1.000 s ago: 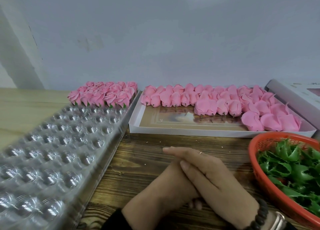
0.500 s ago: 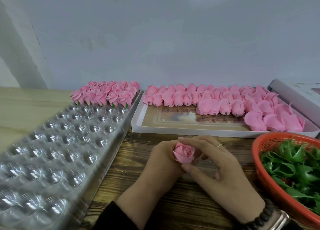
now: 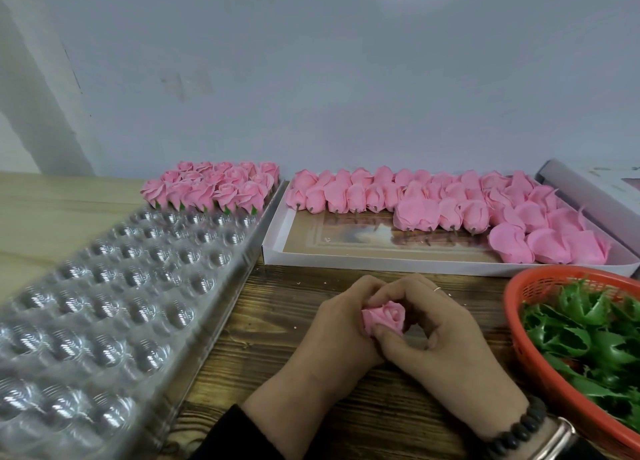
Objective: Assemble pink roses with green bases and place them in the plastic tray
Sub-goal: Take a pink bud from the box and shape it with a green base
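Note:
Both hands hold one pink rose [image 3: 386,317] just above the wooden table. My left hand [image 3: 337,328] cups it from the left; my right hand [image 3: 436,335] pinches it from the right with thumb and fingers. The rose's underside is hidden, so I cannot see a green base on it. A clear plastic tray [image 3: 114,307] with rows of round cups lies at the left. Its far end holds several finished roses [image 3: 211,189] with green bases. An orange basket [image 3: 519,307] at the right holds green bases [image 3: 595,335].
A flat white box [image 3: 346,257] behind my hands holds several loose pink rose heads [image 3: 433,206]. Another white box [image 3: 595,189] stands at the far right against the grey wall. Dark wood table [image 3: 284,324] shows between tray and basket.
A second ago my hands lay folded together with no rose showing. The rose then appeared between them, and now it is turned and held slightly lower, toward me.

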